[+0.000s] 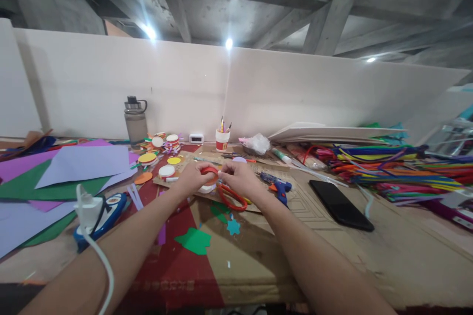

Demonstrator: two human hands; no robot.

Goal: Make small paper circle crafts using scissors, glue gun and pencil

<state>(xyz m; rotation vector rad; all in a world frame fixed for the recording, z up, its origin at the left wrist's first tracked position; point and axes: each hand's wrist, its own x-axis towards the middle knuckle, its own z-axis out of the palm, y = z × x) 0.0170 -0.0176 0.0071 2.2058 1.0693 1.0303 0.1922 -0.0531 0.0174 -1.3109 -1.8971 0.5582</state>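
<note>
Above the middle of the cardboard, my left hand (192, 178) is closed round a red curled strip (210, 170) that looks like a ring. My right hand (239, 179) is pinched close against the ring's right side, with a small pale bit at its fingertips too small to make out. Below the hands lie red-handled scissors (232, 199), partly covered by my right hand. A white round lid-like piece (207, 189) shows under my left fingers. To the left stands a white-topped round piece (166, 172). A teal flower-shaped cutout (233, 227) and a green paper scrap (194, 241) lie nearer me.
A blue glue gun (281, 190) and a black phone (340, 204) lie to the right, before piled pipe cleaners (388, 167). Coloured paper sheets (83, 165) and a power strip (105, 216) are on the left. A bottle (136, 123) and pencil cup (222, 140) stand behind.
</note>
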